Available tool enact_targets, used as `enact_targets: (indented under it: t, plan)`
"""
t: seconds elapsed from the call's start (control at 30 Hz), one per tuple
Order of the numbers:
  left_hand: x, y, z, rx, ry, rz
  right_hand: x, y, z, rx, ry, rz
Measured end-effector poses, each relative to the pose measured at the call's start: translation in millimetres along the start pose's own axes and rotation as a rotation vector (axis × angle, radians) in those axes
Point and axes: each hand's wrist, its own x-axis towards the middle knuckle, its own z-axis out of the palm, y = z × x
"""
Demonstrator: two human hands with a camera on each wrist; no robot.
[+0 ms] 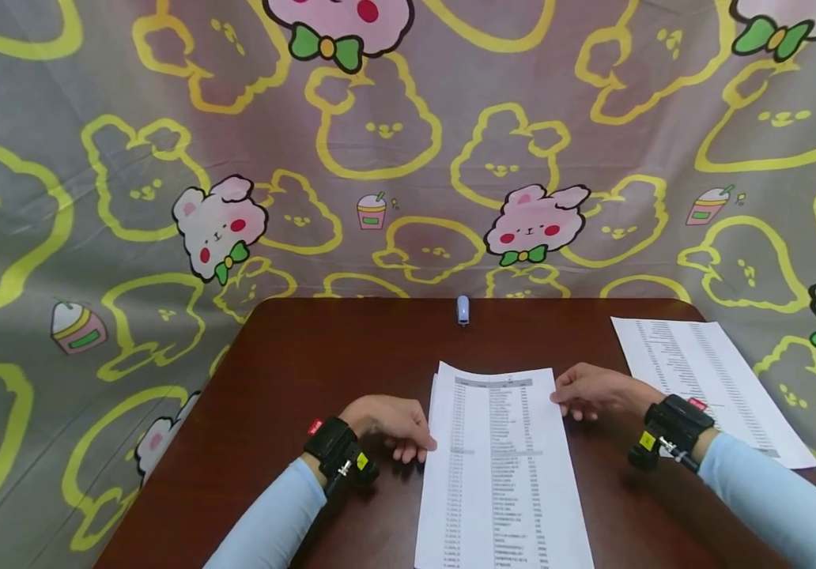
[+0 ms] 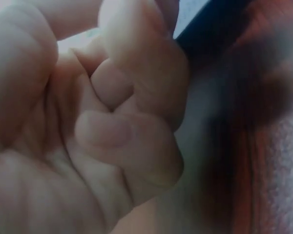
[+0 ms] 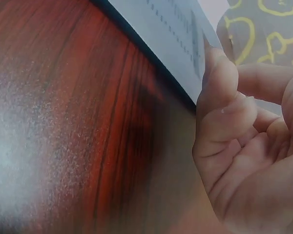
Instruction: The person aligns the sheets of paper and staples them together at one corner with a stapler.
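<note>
Fingers of the left hand (image 1: 392,423) curled, pinching the left edge of the papers (image 1: 500,474); on the right hand (image 1: 596,389), likewise pinching the right edge near the top corner. On top, columns of tiny print under a gray heading band, with a fainter gray band lower down, all too small to read. Similar dense print on the separate sheet (image 1: 707,387) to the right. Thin, white, rectangular papers, slightly offset at the upper left, at the front middle of the counter (image 1: 337,340). Reddish-brown, streaky grain there. Rounded, light blue stapler (image 1: 462,310) near the far edge. Behind, cloth (image 1: 394,197) with yellow outlines.
</note>
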Motion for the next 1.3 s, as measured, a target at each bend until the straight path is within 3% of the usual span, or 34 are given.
enact_targets:
  t: [0.23, 0.43, 0.7, 0.9, 1.3]
  plan:
    - [2.2, 4.5, 2.6, 0.022, 0.005, -0.048, 2.1, -5, 5, -0.012, 0.003, 0.011]
    - [2.2, 3.6, 5.1, 0.012, -0.031, -0.054, 1.7, -1, 8, 0.004, 0.008, 0.041]
    - [2.2, 1.7, 6.0, 0.031, -0.033, -0.082, 3.7, 0, 12, 0.015, -0.009, 0.055]
    - [3.0, -0.4, 8.1, 0.018, -0.029, -0.110, 4.7, -4, 17, -0.037, 0.025, 0.072]
    - [0.5, 2.0, 6.8, 0.048, -0.036, -0.108, 4.1, -8, 23, -0.143, 0.106, 0.126]
